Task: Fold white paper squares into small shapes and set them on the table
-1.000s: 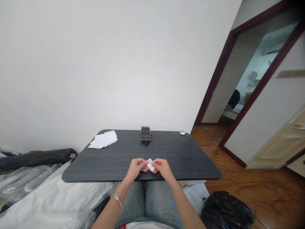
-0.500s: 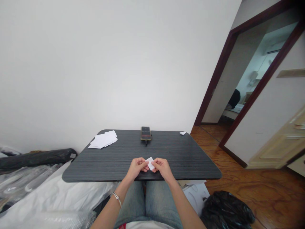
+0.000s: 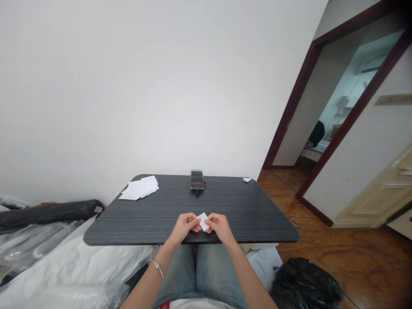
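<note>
White paper slip [image 3: 202,222] sits over the near half of the desk [image 3: 244,214], centred in front of the person's torso and angled diagonally. The slip is clamped between the fingertips of the left hand [image 3: 184,227] and the right hand [image 3: 219,227]. Both hands are together, facing each other, with the slip bridging the narrow gap between them. Any crease in the slip cannot be determined at this image size. Contact between the hands and the desk surface also cannot be confirmed. A silver bracelet [image 3: 157,266] encircles the left wrist, and blue denim jeans [image 3: 217,274] show below the near desk edge.

The desk has a dark grey, finely striped top with rounded corners. Three items lie along its far side:
- Far left: a loose stack of white paper sheets [image 3: 139,188].
- Far edge, centre: a dark rectangular device [image 3: 197,180] with a black cable [image 3: 198,193] at its base.
- Far right corner: a small white paper scrap [image 3: 246,179].

Left of the desk are a black roll [image 3: 48,214] and white plastic sheeting [image 3: 71,266]. To the right, a black plastic bag [image 3: 302,283] sits beside the desk on a wooden floor [image 3: 354,266]. A cream door [image 3: 380,193] stands beyond it.
</note>
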{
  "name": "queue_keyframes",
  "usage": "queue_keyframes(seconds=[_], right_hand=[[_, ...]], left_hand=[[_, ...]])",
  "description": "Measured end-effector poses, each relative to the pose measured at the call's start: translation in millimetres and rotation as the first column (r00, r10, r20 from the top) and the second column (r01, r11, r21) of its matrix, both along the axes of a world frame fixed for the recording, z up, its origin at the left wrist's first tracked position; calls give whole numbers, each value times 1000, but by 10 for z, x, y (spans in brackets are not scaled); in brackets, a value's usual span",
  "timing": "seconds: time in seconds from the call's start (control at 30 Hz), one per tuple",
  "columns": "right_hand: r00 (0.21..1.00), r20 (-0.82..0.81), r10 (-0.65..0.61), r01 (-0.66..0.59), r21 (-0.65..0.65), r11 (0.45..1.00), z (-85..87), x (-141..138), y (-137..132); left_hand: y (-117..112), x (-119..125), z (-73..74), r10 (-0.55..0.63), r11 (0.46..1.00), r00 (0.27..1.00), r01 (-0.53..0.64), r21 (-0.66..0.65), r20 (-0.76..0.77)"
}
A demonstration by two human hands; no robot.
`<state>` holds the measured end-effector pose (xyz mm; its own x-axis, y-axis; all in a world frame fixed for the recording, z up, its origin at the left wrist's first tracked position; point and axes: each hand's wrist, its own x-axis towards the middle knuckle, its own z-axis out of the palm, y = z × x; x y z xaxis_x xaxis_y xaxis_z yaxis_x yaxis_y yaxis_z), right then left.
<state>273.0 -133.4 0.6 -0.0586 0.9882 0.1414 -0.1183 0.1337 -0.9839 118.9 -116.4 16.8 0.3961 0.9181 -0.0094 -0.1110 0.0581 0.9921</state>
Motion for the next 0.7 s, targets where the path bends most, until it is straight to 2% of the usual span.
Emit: queue_keyframes(seconds=[0.13,0.37,0.53,0.7], right_hand=[[1000,9,6,-7,7,1000,-13,3,-4],[993,55,106,-103,-57,993,26,-10,-19],[990,92,107,-106,-23,994,26,-15,-27],[972,166,168,-169,-11,986,8,-34,-34]], left_hand=[[1,11,0,19,1000,1000,-19,19,-4],[2,-12,-22,104,985,994,-97,140,-44],[-8,-24,-5,141,975,987,-126,182,-73],[-17,-30,-12,148,968,988,-134,214,-48]])
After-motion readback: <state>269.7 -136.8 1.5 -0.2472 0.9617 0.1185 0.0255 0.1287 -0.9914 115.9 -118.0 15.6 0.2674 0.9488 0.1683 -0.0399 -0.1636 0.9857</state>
